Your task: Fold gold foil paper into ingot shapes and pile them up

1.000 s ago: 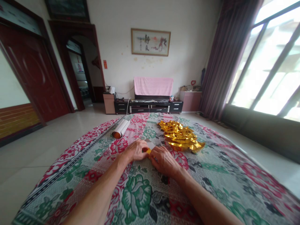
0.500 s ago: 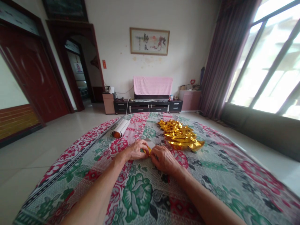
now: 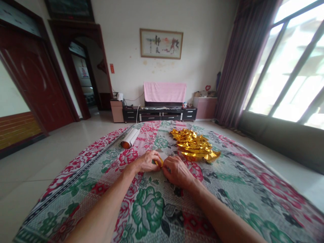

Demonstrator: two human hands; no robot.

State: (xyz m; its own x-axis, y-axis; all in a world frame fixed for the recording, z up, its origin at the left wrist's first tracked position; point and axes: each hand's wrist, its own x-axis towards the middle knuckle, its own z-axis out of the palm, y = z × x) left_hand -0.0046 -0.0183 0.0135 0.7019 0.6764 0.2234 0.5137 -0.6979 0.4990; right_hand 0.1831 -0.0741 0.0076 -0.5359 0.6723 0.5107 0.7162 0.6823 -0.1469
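Observation:
Between my two hands is a sheet of gold foil paper (image 3: 162,155), its pale back facing up and a strip of gold showing at the near edge. My left hand (image 3: 149,161) is closed on the sheet's left side, fingers bent over the gold strip. On the right side, my right hand (image 3: 176,169) is also closed on the paper, its fingertips close to those of the left. Much of the sheet is hidden behind the fingers. Beyond my right hand lies a heap of folded gold foil pieces (image 3: 196,146), boat-like with pointed ends.
A roll of paper (image 3: 131,137), white outside and gold-orange inside, lies at the left of the table. The round table wears a flowered cloth (image 3: 149,212). Farther off are a low black cabinet (image 3: 162,114) and a pink cloth (image 3: 165,91) above it.
Both hands stay at nearly the same place, still closed on the foil paper. The pale part of the sheet looks slightly lower; the heap and the roll have not moved.

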